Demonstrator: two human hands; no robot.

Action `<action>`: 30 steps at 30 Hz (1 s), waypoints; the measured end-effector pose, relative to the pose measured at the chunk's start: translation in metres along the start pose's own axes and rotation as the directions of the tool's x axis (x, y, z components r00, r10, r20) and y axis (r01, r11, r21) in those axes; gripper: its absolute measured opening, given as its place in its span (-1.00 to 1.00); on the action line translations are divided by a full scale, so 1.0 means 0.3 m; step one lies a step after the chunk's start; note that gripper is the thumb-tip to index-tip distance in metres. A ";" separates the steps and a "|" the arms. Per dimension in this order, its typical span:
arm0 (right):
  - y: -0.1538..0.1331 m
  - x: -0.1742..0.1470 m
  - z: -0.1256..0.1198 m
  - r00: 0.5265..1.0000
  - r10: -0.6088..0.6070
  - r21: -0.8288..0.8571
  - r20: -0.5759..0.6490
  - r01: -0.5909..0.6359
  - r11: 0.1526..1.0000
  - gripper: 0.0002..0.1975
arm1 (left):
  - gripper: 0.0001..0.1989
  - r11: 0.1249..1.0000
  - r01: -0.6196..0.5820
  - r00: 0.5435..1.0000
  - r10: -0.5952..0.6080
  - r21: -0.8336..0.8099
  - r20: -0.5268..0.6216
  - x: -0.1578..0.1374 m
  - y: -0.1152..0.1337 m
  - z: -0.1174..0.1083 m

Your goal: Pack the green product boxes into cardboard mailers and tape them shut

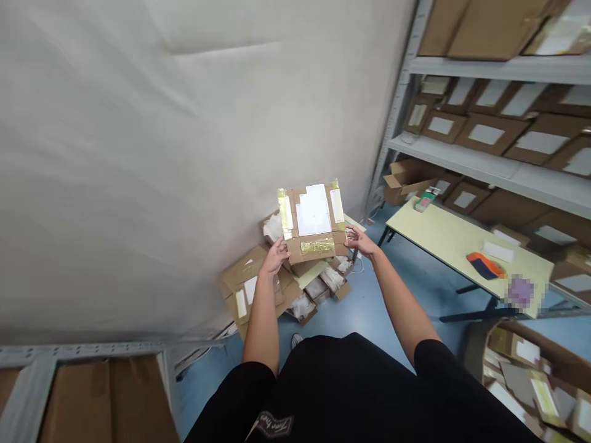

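Note:
Between my hands I hold a brown cardboard box (295, 251) with white labels and yellowish clear tape on the side facing me. My left hand (275, 257) grips its lower left corner, fingers closed on the edge. On the lower right corner, my right hand (360, 240) pinches the cardboard. The box is held up in front of the white wall. Under it, a table piled with open boxes (332, 278) of white packing material is partly hidden. A larger labelled cardboard box (235, 280) lies left of and below my left hand.
Metal shelving (503, 69) full of labelled boxes stands on the right. Before it is a pale table (434, 231) with a tape dispenser (486, 266) and a green-and-pink packet (425, 200). A large carton (566, 347) of small boxes sits lower right. Another shelf (87, 351) is lower left.

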State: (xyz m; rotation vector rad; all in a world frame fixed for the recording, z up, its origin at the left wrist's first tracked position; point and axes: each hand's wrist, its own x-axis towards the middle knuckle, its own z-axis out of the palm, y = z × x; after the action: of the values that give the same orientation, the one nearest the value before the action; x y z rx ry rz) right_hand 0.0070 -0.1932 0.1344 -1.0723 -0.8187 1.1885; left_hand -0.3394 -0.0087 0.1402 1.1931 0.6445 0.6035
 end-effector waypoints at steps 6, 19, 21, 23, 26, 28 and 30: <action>-0.136 -0.240 -0.366 0.984 -0.042 0.011 -0.171 0.044 0.999 -0.14 | 0.07 0.996 0.077 0.961 -0.085 0.040 0.265 0.251 -0.038 0.385; -0.267 -0.590 -0.858 0.771 -0.131 -0.023 -0.623 0.150 0.988 -0.12 | 0.08 0.975 0.176 0.727 -0.221 0.135 0.651 0.880 -0.223 1.103; -0.283 -0.617 -0.910 0.717 -0.129 -0.028 -0.685 0.151 0.988 -0.12 | 0.08 0.970 0.180 0.679 -0.241 0.161 0.693 0.971 -0.242 1.208; -0.293 -0.638 -0.958 0.661 -0.134 -0.033 -0.738 0.163 0.986 -0.11 | 0.08 0.964 0.186 0.630 -0.264 0.189 0.730 1.052 -0.255 1.310; -0.296 -0.668 -1.026 0.585 -0.148 -0.050 -0.797 0.181 0.982 -0.08 | 0.08 0.955 0.188 0.558 -0.297 0.231 0.775 1.150 -0.272 1.455; -0.293 -0.687 -1.073 0.544 -0.156 -0.062 -0.824 0.186 0.981 -0.06 | 0.07 0.950 0.184 0.521 -0.311 0.251 0.795 1.201 -0.289 1.541; -0.287 -0.705 -1.125 0.509 -0.153 -0.066 -0.847 0.186 0.980 -0.06 | 0.06 0.947 0.180 0.499 -0.322 0.267 0.805 1.242 -0.310 1.620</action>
State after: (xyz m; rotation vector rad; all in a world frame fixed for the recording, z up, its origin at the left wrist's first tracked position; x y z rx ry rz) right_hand 0.3020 -0.4738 0.1198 -1.3252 -0.0958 0.3642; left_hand 0.2760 -0.0738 0.1161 1.3249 -0.0015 -0.3293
